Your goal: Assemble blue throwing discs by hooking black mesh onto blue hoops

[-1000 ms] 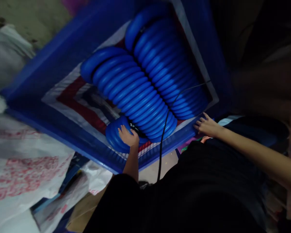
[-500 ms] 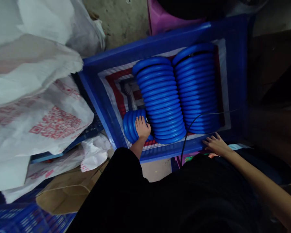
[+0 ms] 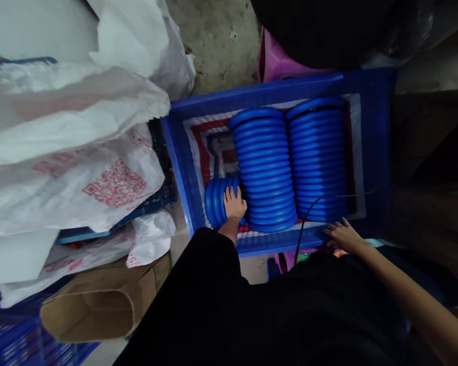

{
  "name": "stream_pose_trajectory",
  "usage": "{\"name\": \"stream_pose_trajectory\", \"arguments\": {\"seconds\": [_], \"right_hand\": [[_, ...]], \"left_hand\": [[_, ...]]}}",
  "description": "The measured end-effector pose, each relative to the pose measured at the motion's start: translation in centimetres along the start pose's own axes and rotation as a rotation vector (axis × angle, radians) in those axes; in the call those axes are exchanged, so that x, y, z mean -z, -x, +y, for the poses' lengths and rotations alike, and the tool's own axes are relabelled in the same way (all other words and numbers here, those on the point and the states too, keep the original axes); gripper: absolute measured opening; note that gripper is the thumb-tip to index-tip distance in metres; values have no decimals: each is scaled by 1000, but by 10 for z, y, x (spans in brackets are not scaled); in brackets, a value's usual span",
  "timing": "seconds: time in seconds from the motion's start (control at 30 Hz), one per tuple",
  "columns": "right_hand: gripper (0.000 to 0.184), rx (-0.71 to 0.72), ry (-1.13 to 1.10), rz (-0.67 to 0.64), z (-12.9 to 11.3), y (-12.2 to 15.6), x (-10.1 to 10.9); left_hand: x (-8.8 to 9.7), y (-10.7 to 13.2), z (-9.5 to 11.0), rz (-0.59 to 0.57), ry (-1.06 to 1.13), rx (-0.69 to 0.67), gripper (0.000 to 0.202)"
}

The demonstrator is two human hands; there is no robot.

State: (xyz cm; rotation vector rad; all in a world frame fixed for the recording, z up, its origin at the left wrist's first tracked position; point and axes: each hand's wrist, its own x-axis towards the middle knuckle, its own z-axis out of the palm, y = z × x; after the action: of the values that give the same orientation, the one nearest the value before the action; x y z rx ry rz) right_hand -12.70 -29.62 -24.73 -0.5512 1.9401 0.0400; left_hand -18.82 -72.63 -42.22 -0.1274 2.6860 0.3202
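A deep blue plastic crate (image 3: 301, 84) holds glossy blue ring-like pieces lined up in rows. Two long rows, the middle one (image 3: 267, 173) and the right one (image 3: 318, 157), lie side by side. A short row (image 3: 217, 201) sits in the crate's near left corner. My left hand (image 3: 235, 204) lies on that short row with fingers spread, beside the middle row. At the near rim, right of centre, my right hand (image 3: 343, 237) rests with its fingers apart and holds nothing. A thin black cord (image 3: 309, 211) crosses over the right row and the near rim.
White printed sacks (image 3: 114, 188) are piled on the left. Below them stand an open brown paper bag (image 3: 91, 312) and another blue crate (image 3: 30, 340). A purple thing (image 3: 278, 58) and a large black object (image 3: 320, 30) are beyond the crate. Striped cloth (image 3: 204, 147) lines the crate.
The view has shifted, so the crate appears lower and a little to the right. My left hand stays on the short row and my right hand at the rim.
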Motion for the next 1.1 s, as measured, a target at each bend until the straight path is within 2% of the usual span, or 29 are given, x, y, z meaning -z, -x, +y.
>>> {"name": "stream_pose_trajectory", "arguments": {"seconds": [0.07, 0.2, 0.3, 0.6, 0.83, 1.0, 1.1], "right_hand": [[55, -17, -19, -6, 0, -4, 7], [90, -85, -48, -56, -5, -14, 22], [99, -90, -73, -59, -7, -18, 25], [99, -45, -155, 15, 2, -15, 12], [96, -21, -125, -50, 8, -19, 20], [89, 36, -103, -49, 13, -22, 22], [84, 56, -123, -45, 18, -25, 17]], "left_hand": [[0, 0, 0, 3, 9, -2, 69], [3, 0, 0, 4, 18, -15, 67], [6, 0, -1, 5, 10, -39, 68], [12, 0, -3, -16, -38, -80, 55], [12, 0, 1, -35, 2, -41, 54], [15, 0, 8, -34, 41, 29, 59], [20, 2, 12, 3, 32, 142, 59]]}}
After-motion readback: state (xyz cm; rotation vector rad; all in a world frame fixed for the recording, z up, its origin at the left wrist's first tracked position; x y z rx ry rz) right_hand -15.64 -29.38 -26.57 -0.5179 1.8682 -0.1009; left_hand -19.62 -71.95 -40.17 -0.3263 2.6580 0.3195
